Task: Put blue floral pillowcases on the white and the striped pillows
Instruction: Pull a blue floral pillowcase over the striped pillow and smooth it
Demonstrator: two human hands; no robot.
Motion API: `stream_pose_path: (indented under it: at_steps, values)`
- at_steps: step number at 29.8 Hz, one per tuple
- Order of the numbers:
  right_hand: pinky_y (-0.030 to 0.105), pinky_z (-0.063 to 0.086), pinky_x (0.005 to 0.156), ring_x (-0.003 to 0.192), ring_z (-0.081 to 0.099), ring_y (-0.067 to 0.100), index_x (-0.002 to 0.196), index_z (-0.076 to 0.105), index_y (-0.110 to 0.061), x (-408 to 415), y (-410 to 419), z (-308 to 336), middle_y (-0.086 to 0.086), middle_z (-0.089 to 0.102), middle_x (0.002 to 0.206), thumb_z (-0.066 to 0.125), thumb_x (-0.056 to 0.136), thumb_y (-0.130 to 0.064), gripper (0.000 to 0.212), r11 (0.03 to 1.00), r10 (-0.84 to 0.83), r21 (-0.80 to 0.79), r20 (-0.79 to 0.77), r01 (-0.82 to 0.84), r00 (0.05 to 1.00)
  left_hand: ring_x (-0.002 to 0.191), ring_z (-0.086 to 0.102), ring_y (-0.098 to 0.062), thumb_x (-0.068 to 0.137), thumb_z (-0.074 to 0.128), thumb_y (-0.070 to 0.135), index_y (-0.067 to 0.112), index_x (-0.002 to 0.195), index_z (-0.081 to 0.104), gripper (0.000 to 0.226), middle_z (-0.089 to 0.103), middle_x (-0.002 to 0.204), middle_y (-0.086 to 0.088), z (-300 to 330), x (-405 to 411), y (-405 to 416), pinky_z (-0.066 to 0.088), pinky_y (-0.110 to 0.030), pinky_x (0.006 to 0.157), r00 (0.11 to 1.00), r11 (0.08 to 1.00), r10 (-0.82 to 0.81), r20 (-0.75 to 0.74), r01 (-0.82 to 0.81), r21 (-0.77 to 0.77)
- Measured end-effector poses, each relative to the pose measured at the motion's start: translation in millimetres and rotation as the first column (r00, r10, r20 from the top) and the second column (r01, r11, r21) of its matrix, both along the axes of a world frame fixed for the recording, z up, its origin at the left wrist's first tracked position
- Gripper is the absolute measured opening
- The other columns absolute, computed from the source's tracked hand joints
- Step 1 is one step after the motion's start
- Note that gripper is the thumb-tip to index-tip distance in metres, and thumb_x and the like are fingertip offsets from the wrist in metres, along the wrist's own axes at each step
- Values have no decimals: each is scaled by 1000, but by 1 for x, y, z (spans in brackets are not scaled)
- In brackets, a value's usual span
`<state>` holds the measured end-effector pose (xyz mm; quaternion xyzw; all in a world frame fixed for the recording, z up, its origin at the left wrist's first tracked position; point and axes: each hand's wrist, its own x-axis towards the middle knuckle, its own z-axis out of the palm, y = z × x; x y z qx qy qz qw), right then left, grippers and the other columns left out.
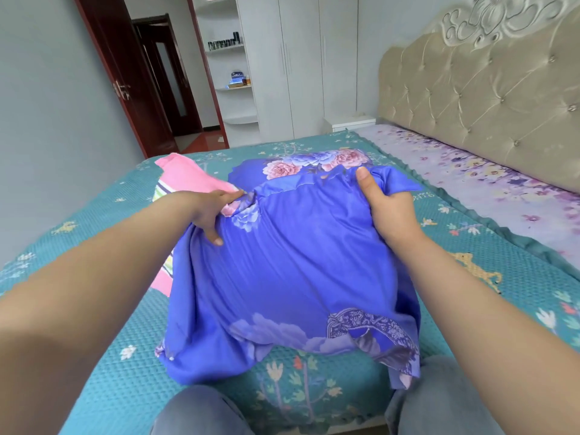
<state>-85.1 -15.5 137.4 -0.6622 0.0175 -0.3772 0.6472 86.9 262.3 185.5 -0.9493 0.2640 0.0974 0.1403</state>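
A blue floral pillowcase with a pillow bulging inside lies on the bed in front of me, its loose end hanging toward my knees. My left hand grips the case's far left corner, thumb on top of the fabric. My right hand grips the far right corner, thumb pointing up. A pink and striped pillow lies at the left, partly under the blue case. Behind it lies a second blue floral piece with pink flowers; whether it holds a pillow I cannot tell.
The bed carries a teal quilted cover and a lilac floral sheet near the tufted headboard. A white wardrobe, corner shelves and an open dark red door stand beyond the bed. My knees show at the bottom edge.
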Motion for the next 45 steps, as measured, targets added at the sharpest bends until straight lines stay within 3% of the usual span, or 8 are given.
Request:
stream_pose_path:
  at_steps: [5,11,19,25,30,36,41,45]
  values:
    - [29,40,67,65,41,8,64,41,-20,-8,3,2,-2,42,65,58,80,-52,39,997,-78,-2,124,79,989,106,57,-28,64,83,39,20,114,53,62,62,115,-6,-19,-5,-1,47,-34,85,973,999,-6,231,16,-44]
    - [4,33,66,60,41,-18,63,51,-4,-30,7,40,-15,36,57,52,88,-50,52,951,-235,-101,384,293,893,91,60,-38,87,52,27,13,89,56,15,63,101,-16,3,-20,-16,45,-37,73,801,872,197,565,121,-475]
    - [28,42,60,56,40,6,55,42,-28,-54,84,48,-9,45,51,67,66,-65,46,623,8,-773,161,121,987,87,55,-9,89,46,-3,10,121,54,35,55,109,-9,13,19,-17,46,-34,82,963,47,264,58,48,-998]
    - [30,45,81,109,61,19,121,59,-18,21,168,-39,-1,68,114,54,92,-39,36,344,108,-867,-345,-361,932,111,50,-19,100,37,41,26,127,50,33,52,122,6,-74,-9,30,40,-32,83,797,250,150,-586,-604,-757]
    - [38,46,75,102,62,34,128,48,-6,37,214,-106,16,62,118,41,96,-14,34,210,29,-872,-447,-443,894,82,60,-11,99,40,38,14,90,61,33,66,102,-15,-143,-37,41,49,-21,80,759,357,192,-622,-645,-676]
    - [38,49,69,93,65,32,126,45,-4,57,224,-121,15,65,108,56,89,-23,43,312,-24,-832,-489,-458,872,75,63,-17,93,42,56,12,101,60,48,65,86,-7,-156,-68,64,53,-30,66,570,109,292,-768,-817,-566]
    - [29,42,61,76,60,23,94,67,-9,45,213,-98,7,67,83,64,81,-34,28,187,181,-710,-654,-679,734,72,67,-18,87,49,56,12,103,61,48,70,80,-4,-155,-95,78,51,-24,59,442,447,279,-853,-846,-292]
    - [36,48,79,90,60,19,88,65,-20,39,173,-81,0,66,92,50,85,-61,43,431,162,-742,-497,-514,853,86,70,-21,56,82,56,9,109,64,72,71,102,-11,-167,-96,94,56,-26,66,436,318,-62,-898,-844,-432]
